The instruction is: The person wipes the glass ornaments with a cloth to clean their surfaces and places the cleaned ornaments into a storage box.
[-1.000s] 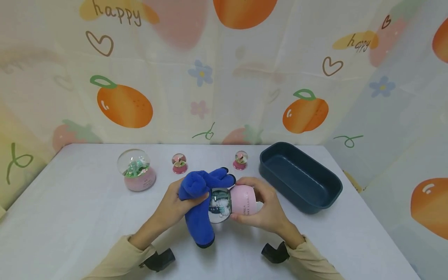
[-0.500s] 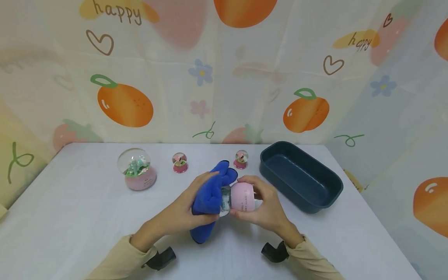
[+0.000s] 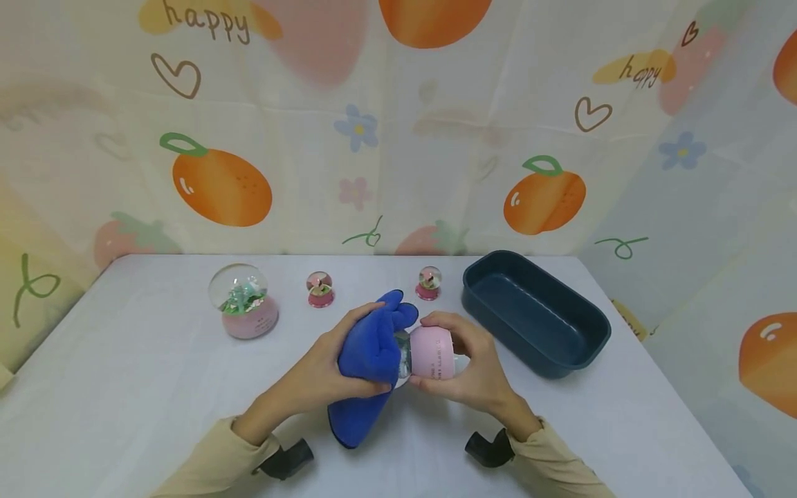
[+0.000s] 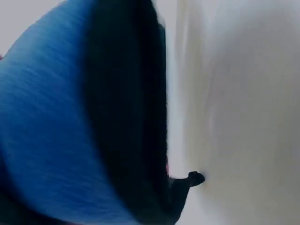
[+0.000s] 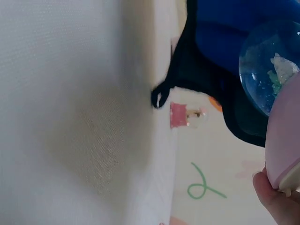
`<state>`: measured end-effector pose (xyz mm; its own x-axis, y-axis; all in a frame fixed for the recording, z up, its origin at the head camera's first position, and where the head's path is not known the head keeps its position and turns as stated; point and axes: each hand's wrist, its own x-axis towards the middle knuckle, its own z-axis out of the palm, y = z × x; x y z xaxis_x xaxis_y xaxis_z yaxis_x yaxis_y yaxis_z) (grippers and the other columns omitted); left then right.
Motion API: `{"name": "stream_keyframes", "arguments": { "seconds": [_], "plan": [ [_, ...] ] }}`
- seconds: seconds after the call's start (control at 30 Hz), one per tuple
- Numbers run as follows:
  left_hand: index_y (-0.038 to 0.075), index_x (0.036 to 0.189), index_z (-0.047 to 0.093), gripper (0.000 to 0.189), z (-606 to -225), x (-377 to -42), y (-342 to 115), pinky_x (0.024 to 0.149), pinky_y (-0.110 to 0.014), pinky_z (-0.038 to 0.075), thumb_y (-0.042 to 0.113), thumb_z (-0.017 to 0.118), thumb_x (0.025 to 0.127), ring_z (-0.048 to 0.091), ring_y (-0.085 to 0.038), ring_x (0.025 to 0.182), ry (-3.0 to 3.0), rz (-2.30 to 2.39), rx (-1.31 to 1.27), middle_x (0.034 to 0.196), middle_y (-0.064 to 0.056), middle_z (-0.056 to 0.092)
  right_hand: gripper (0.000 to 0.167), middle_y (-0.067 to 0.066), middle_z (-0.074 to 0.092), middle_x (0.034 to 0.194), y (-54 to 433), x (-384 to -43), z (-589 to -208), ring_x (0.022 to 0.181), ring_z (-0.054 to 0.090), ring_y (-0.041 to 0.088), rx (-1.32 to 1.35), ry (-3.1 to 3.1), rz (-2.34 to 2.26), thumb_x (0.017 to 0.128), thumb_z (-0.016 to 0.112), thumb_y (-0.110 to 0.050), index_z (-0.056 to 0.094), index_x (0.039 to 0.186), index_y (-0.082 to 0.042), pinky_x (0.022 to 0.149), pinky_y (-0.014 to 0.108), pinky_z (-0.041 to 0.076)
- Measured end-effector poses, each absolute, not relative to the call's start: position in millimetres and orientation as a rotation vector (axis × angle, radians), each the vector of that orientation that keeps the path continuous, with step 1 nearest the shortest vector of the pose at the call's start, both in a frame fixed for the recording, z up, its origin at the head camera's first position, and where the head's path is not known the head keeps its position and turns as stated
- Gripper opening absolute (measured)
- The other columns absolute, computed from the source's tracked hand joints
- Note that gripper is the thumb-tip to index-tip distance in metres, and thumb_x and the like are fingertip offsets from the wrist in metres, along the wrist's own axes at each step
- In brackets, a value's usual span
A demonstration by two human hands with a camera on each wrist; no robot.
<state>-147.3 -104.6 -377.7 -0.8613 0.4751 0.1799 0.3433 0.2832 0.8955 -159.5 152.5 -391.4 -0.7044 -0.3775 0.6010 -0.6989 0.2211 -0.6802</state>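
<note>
In the head view my right hand (image 3: 470, 360) grips the pink base of a snow globe (image 3: 432, 353), held on its side over the table with its dome pointing left. My left hand (image 3: 320, 370) holds a bunched blue cloth (image 3: 370, 346) with dark edging around the dome, covering most of the glass. The right wrist view shows the snow globe's pink base (image 5: 286, 136), part of its dome, and a fingertip (image 5: 267, 190) against the base. A dark hanging loop (image 5: 160, 96) sticks out from the cloth's edge. Blue cloth (image 4: 51, 117) fills much of the left wrist view.
Another large snow globe (image 3: 245, 304) with a pink base stands at the back left. Two small ones, a left one (image 3: 320, 289) and a right one (image 3: 429, 283), stand behind my hands. A dark blue rectangular basin (image 3: 535, 315) sits at the right, near a patterned curtain (image 3: 398, 159).
My left hand has brought the cloth over the dome, hiding glass that showed earlier, then shifted slightly left with the cloth's lower end swinging. The lettering on the pink base has turned.
</note>
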Motion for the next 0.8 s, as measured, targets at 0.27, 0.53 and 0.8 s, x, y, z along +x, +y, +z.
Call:
{"name": "stream_keyframes", "arguments": {
  "seconds": [0.27, 0.53, 0.8],
  "plan": [
    [0.021, 0.135, 0.053, 0.056, -382.7, -147.6, -103.5, 0.089, -0.054, 0.055, 0.022, 0.077, 0.084, 0.066, -0.029, 0.109, 2.486, 1.777, 0.796, 0.123, -0.007, 0.068, 0.070, 0.014, 0.065, 0.118, 151.7, -159.6, -395.2, 0.098, 0.062, 0.011, 1.031, -2.166, 1.505, 0.060, 0.091, -0.006, 0.060, 0.122, -0.007, 0.070, 0.028, 0.060],
    [0.004, 0.131, 0.058, 0.042, -384.1, -150.8, -109.2, 0.087, -0.053, 0.057, 0.016, 0.067, 0.092, 0.069, -0.031, 0.102, 2.468, 1.877, 0.764, 0.117, -0.017, 0.070, 0.066, 0.014, 0.065, 0.119, 153.0, -161.8, -396.5, 0.108, 0.062, 0.014, 1.133, -2.093, 1.396, 0.066, 0.092, -0.027, 0.062, 0.121, -0.007, 0.077, 0.023, 0.058],
    [0.005, 0.146, 0.036, 0.070, -383.7, -154.7, -114.9, 0.094, -0.061, 0.050, 0.034, 0.067, 0.091, 0.056, -0.038, 0.119, 2.189, 1.779, 0.819, 0.137, -0.021, 0.055, 0.066, 0.017, 0.063, 0.120, 151.9, -161.8, -391.0, 0.111, 0.061, 0.019, 1.212, -1.987, 1.265, 0.073, 0.086, -0.042, 0.061, 0.121, -0.004, 0.081, 0.021, 0.057]
  ]
}}
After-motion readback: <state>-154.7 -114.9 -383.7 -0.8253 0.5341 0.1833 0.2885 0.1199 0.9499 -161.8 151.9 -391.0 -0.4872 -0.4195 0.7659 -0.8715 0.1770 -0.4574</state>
